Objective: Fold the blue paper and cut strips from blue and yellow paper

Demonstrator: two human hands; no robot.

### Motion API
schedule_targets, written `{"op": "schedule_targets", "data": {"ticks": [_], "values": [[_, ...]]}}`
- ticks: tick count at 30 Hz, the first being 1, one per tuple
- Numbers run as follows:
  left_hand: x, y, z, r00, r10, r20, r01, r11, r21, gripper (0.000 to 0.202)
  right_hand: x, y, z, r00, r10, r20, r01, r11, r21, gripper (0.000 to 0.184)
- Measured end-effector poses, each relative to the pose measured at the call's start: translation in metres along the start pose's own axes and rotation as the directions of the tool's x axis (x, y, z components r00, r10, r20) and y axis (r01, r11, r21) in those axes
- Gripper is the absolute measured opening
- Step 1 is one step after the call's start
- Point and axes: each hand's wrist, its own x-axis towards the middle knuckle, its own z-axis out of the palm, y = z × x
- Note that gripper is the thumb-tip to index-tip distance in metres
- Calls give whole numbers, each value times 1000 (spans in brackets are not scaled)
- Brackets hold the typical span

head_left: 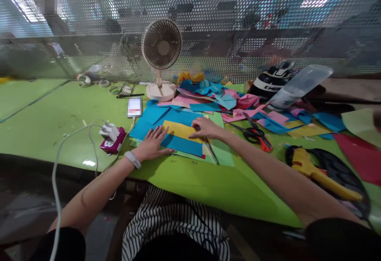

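The yellow paper strip [178, 129] lies in the middle of the work area, on top of blue paper sheets [186, 146], which rest on the green table [190, 185]. The left hand [153, 144], with a pale band [132, 160] on its wrist, is placed flat, its fingers spread wide and holding nothing; it presses on the blue paper, and its fingertips reach the left end of the strip. The right hand [203, 128] is at the opposite end, its fingers bent and in a narrow shape; whether they pinch the strip I cannot tell. A thin dark tool [212, 152] is just beside this hand, slanting towards the near table edge. Behind the sheets stands a small fan [162, 54], and next to it is a pile of blue and pink paper pieces [208, 98]. Farther right are orange-handled scissors [264, 141] and a yellow glue gun [312, 169]. On the left sits a purple power block [114, 144] with a white plug [109, 131].
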Motion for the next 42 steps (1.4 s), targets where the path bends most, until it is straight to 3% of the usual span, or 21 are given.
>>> {"op": "schedule_targets", "data": {"ticks": [5, 8, 10, 12, 14, 16, 18, 21, 23, 27, 31, 34, 38, 42], "values": [[-2, 4, 1, 1000, 15, 10, -16, 999, 41, 93, -8, 38, -14, 976, 172, -137, -185, 978, -91, 33], [-3, 4, 2, 1000, 23, 0, -23, 998, 60, 95, -25, 30, -17, 920, 209, -330, -260, 958, -117, 45], [-3, 4, 3, 1000, 29, -6, -28, 997, 73, 96, -41, 7, -10, 931, 64, -359, -102, 991, -89, 54], [-3, 6, 5, 1000, 30, -8, -29, 996, 83, 94, -59, -18, 4, 961, -133, -243, 129, 991, -29, 66], [-4, 9, 5, 1000, 30, -7, -29, 996, 90, 90, -73, -31, 20, 961, -253, -111, 251, 967, -36, 73], [-6, 12, 5, 999, 33, -5, -32, 994, 101, 86, -81, -26, 33, 978, -206, -33, 204, 977, -60, 72], [-8, 15, 5, 999, 41, -9, -40, 991, 126, 81, -84, -5, 38, 995, -98, 11, 98, 992, -78, 71], [-10, 17, 6, 997, 62, -40, -54, 983, 175, 71, -83, 25, 33, 1000, 14, -9, -15, 996, -90, 74], [-11, 18, 6, 995, 74, -62, -60, 977, 204, 64, -85, 29, 26, 999, -7, -37, 5, 999, -41, 74], [-10, 19, 2, 995, 84, -54, -70, 973, 221, 50, -94, 2, 12, 981, -190, -33, 192, 960, 205, 72], [-9, 20, -2, 997, 61, -37, -54, 984, 170, 45, -99, -21, 0, 964, -256, -76, 264, 869, 418, 59], [-8, 18, -3, 997, 66, -26, -62, 989, 137, 47, -98, -19, 0, 950, -271, -154, 311, 850, 425, 56], [-10, 22, -9, 997, 80, 8, -81, 990, 116, 51, -98, -17, 14, 938, -214, -273, 321, 836, 446, 30], [-24, 32, -15, 988, 153, 16, -154, 983, 100, 65, -111, -33, 20, 918, -206, -339, 358, 799, 483, 27]]}}
